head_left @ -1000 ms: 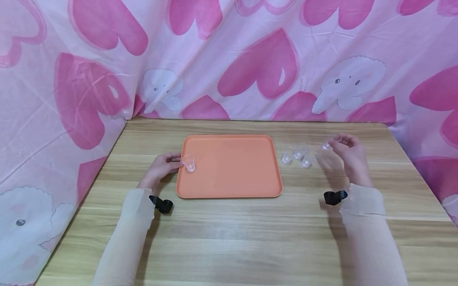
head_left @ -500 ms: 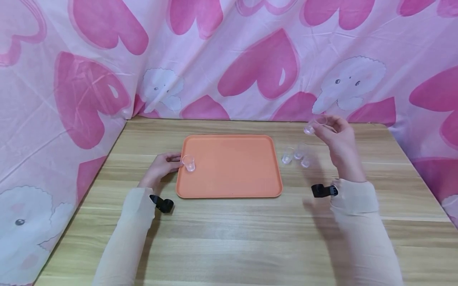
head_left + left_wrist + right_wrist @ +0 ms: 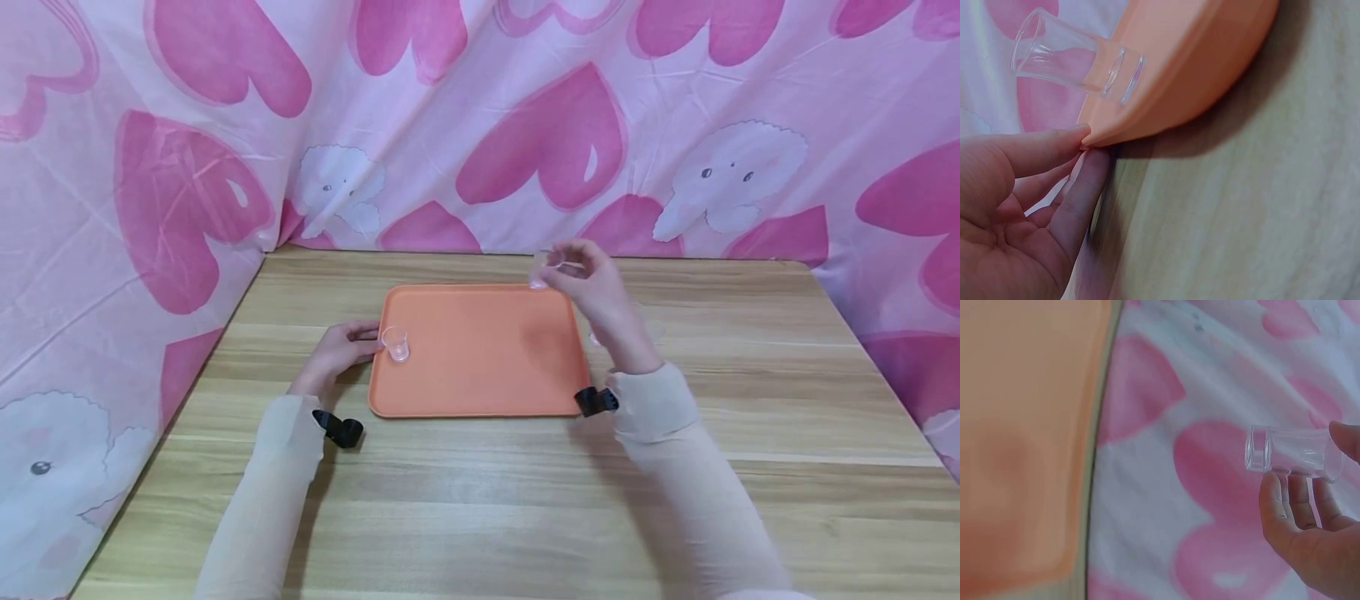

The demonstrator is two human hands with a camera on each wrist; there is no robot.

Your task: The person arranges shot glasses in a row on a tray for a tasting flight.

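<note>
An orange tray [image 3: 472, 367] lies on the wooden table. My left hand [image 3: 333, 354] pinches its left rim, the thumb above and a finger beneath, as the left wrist view shows. Just inside that rim a small clear cup [image 3: 397, 346] stands upright on the tray, close to my fingertips. Above the tray's far right corner, my right hand [image 3: 600, 296] holds a second clear cup [image 3: 1294, 451] between thumb and fingers, off any surface. To the right of the tray, more clear cups [image 3: 596, 338] are mostly hidden behind my right hand and wrist.
The wooden table [image 3: 465, 500] reaches back to a pink heart-patterned cloth [image 3: 420, 125], which also hangs along the left and right sides. A black wrist camera [image 3: 597, 402] on my right cuff hangs over the tray's near right corner.
My right hand has lifted a cup from the right side of the table and carried it left, over the tray's far right corner. The left hand has stayed at the rim.
</note>
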